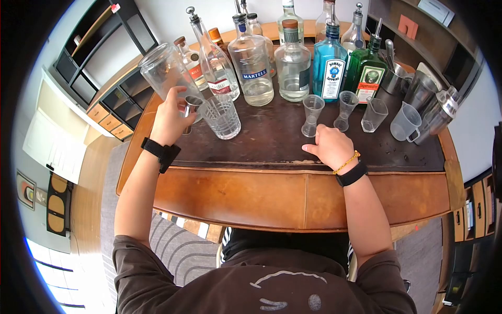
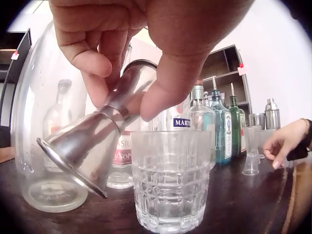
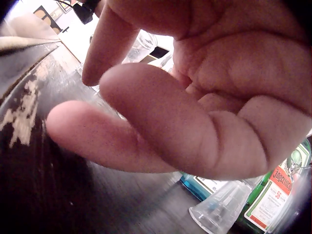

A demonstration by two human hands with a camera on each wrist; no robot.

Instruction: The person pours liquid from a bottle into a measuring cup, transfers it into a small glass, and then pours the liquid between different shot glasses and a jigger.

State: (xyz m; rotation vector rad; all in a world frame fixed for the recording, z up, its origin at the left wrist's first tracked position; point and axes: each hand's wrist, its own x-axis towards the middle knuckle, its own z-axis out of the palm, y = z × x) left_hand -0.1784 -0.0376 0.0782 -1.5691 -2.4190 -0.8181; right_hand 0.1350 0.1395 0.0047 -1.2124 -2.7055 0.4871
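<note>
My left hand (image 1: 170, 119) pinches a metal double-ended jigger (image 2: 90, 148) between thumb and fingers. The jigger is tilted, its wide end pointing down and to the left in the left wrist view. Right beside it stands a cut-glass tumbler (image 1: 224, 121) with a clear stirring piece leaning inside. A large clear glass jar (image 1: 163, 70) is just behind the left hand. Over the front part of the desk, my right hand (image 1: 334, 147) has loosely curled fingers and holds nothing. Nearest to it is a clear hourglass-shaped measuring cup (image 1: 312, 114).
Several bottles line the back, among them a Martell bottle (image 1: 251, 73), a blue Bombay Sapphire bottle (image 1: 330, 65) and a green Jägermeister bottle (image 1: 368, 73). At the right stand a plastic measuring jug (image 1: 405, 123) and a metal shaker (image 1: 436, 115). The desk's leather front edge (image 1: 251, 196) faces me.
</note>
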